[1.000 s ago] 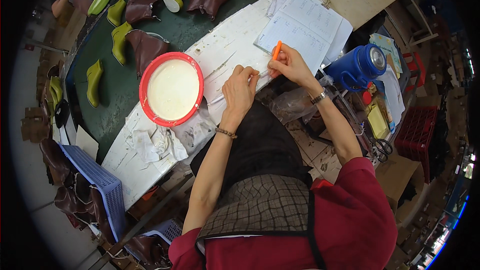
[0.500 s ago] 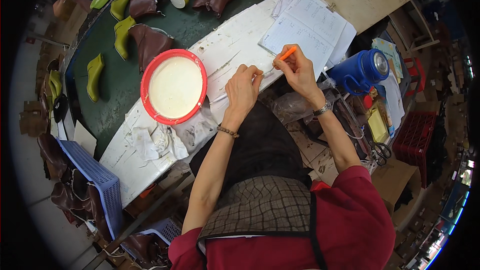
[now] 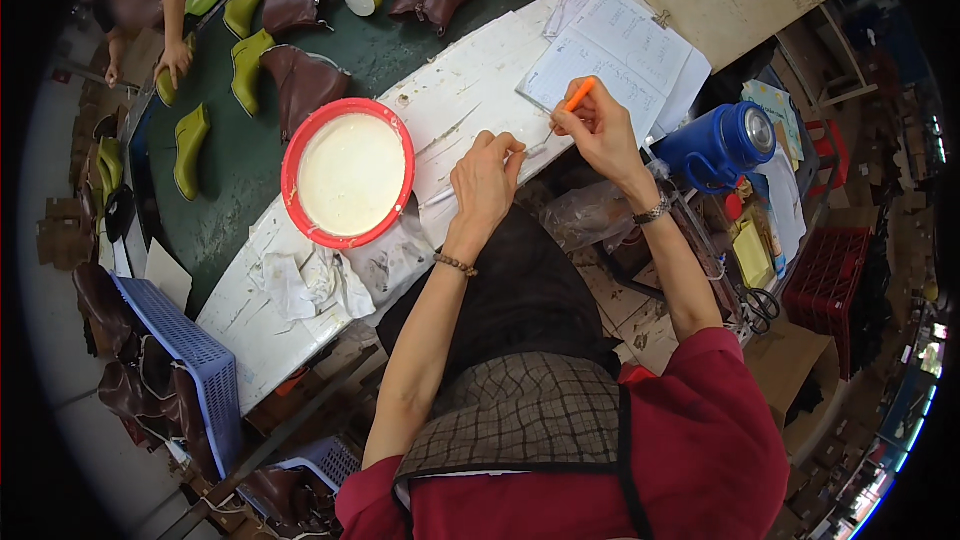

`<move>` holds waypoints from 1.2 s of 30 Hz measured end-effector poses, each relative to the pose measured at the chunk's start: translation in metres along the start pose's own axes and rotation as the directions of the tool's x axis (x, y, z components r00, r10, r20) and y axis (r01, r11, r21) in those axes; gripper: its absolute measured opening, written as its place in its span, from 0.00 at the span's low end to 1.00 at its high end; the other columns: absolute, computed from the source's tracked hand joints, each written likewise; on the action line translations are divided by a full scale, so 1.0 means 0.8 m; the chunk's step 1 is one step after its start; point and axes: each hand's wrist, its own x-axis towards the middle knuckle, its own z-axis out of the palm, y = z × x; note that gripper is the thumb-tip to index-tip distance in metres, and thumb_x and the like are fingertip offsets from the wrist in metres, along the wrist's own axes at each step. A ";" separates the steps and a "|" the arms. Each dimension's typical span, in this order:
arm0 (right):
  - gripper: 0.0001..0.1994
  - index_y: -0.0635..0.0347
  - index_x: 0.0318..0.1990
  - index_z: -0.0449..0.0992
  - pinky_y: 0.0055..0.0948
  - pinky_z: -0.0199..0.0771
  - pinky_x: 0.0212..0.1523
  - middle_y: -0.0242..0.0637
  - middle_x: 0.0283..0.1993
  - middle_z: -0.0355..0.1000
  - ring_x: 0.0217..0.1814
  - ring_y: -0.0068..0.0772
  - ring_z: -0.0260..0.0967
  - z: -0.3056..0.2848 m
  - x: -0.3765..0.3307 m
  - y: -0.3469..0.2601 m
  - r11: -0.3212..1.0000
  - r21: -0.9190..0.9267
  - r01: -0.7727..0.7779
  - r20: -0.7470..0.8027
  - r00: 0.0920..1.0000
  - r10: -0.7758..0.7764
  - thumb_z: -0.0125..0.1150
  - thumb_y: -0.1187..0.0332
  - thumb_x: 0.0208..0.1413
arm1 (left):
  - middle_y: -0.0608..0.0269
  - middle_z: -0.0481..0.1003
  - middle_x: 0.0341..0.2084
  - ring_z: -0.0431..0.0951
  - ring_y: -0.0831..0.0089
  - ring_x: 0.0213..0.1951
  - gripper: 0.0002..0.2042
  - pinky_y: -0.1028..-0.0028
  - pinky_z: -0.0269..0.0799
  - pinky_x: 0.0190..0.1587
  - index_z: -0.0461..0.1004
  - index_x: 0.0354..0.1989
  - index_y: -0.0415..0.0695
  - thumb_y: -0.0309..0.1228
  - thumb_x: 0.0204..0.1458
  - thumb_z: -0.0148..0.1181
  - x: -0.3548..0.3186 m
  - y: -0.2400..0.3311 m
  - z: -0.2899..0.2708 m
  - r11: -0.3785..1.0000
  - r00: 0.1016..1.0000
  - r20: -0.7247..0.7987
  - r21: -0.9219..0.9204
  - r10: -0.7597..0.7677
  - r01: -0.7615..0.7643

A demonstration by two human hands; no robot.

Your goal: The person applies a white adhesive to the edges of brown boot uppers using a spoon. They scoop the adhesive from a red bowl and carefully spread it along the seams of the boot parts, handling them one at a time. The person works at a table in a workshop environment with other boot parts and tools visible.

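My right hand [image 3: 600, 135] is closed on an orange pen-shaped tool [image 3: 579, 94], held upright with a thin tip pointing down toward the white board [image 3: 450, 105]. Whether it is a pen or a pointed tool is unclear. My left hand [image 3: 484, 180] rests at the board's near edge, thumb and fingers pinched together; anything between them is too small to make out. Just past my right hand lies an open notebook [image 3: 610, 50] with handwriting. Left of my left hand stands a red bowl [image 3: 292, 180] of creamy white liquid, with crumpled white cloth or paper [image 3: 315, 285] below it.
Brown boot uppers [image 3: 302, 90] and olive-green shoe lasts [image 3: 190, 155] lie on the dark green surface [image 3: 240, 165]. A person's hand [image 3: 176, 58] touches a last at far left. A blue jug [image 3: 722, 143] stands right; scissors [image 3: 762, 310] hang below. A blue basket [image 3: 205, 370] sits lower left.
My right hand has shifted slightly, turning the orange tool more upright. My left hand stays put. At the far left, another person's arm has reached in to a green last.
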 end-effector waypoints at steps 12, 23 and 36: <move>0.10 0.65 0.45 0.68 0.28 0.77 0.33 0.39 0.33 0.77 0.32 0.27 0.77 0.022 -0.027 0.006 0.927 -0.293 0.233 0.026 0.971 -0.236 0.63 0.77 0.60 | 0.58 0.75 0.29 0.79 0.54 0.30 0.05 0.57 0.71 0.32 0.81 0.36 0.48 0.33 0.54 0.67 0.003 0.000 -0.005 1.000 0.999 0.037 -0.020 -0.016 0.017; 0.09 0.66 0.39 0.67 0.27 0.77 0.30 0.40 0.26 0.76 0.28 0.28 0.78 -0.006 0.031 0.003 0.980 -0.170 -0.104 0.173 0.976 0.134 0.62 0.74 0.58 | 0.58 0.75 0.30 0.79 0.55 0.30 0.05 0.58 0.71 0.32 0.80 0.37 0.48 0.33 0.55 0.66 -0.002 0.000 -0.004 1.000 1.000 0.021 -0.015 -0.014 0.014; 0.10 0.63 0.47 0.69 0.29 0.80 0.37 0.39 0.35 0.77 0.34 0.32 0.79 0.016 -0.019 -0.012 0.938 -0.284 0.199 0.073 0.980 -0.186 0.62 0.77 0.61 | 0.57 0.76 0.29 0.79 0.55 0.30 0.05 0.58 0.70 0.31 0.80 0.36 0.47 0.32 0.55 0.67 0.002 -0.002 -0.005 0.999 0.999 0.038 -0.037 -0.021 0.022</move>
